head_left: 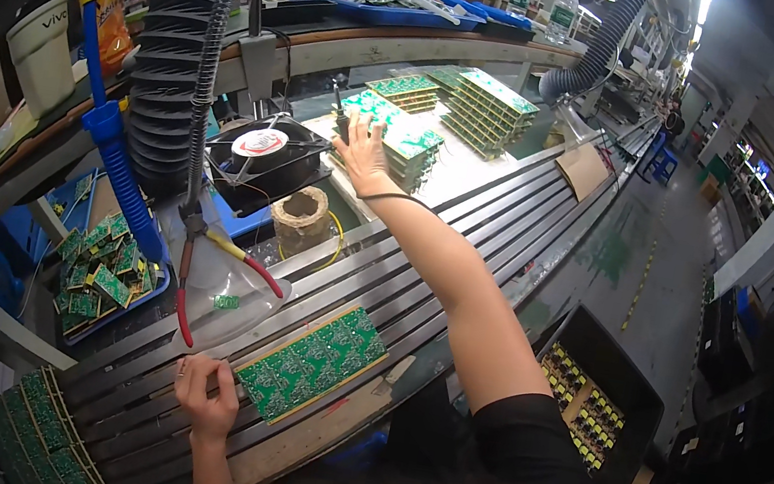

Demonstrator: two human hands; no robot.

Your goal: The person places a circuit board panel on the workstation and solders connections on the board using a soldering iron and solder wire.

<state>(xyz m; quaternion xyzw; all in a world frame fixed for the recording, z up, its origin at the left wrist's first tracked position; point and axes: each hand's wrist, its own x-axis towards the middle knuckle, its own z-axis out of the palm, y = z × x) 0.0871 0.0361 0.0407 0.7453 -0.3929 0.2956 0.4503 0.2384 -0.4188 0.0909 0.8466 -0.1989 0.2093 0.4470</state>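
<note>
A green circuit board panel lies at a slant on the slatted metal rails. By its left end is my left hand, fingers curled in; whether anything is between them is hidden. My right arm reaches far forward, and my right hand rests with fingers spread on the left edge of a stack of green board panels. More stacked panels stand behind it under bright light. At the lower left, further green panels sit on the rails.
Red-handled pliers hang over the rails beside a black fan and a tan ring-shaped roll. A ribbed black duct rises at left. A blue bin holds small boards; a black crate stands at right.
</note>
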